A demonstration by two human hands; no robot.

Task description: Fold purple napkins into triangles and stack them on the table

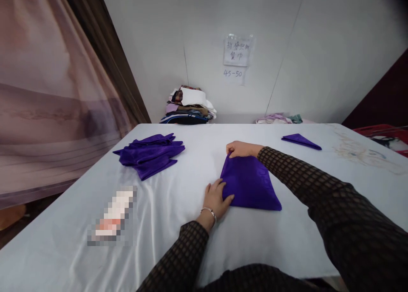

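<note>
A purple napkin (248,185) lies before me on the white-covered table, in a roughly four-sided shape. My right hand (244,149) is closed on its far left corner, with the forearm reaching across the far right part of the cloth. My left hand (216,199) rests on the napkin's near left edge, fingers apart and palm down, a bracelet at the wrist. To the left lies a loose heap of purple napkins (148,154). Over on the far right sits one purple napkin (301,140) folded into a narrow triangle.
A blurred-out flat object (113,215) lies on the near left of the white tablecloth (172,249). Beyond the far edge are a stack of folded clothes (189,105) and more fabric (277,118). A paper sign (237,50) hangs on the wall; a pink curtain (47,92) hangs left.
</note>
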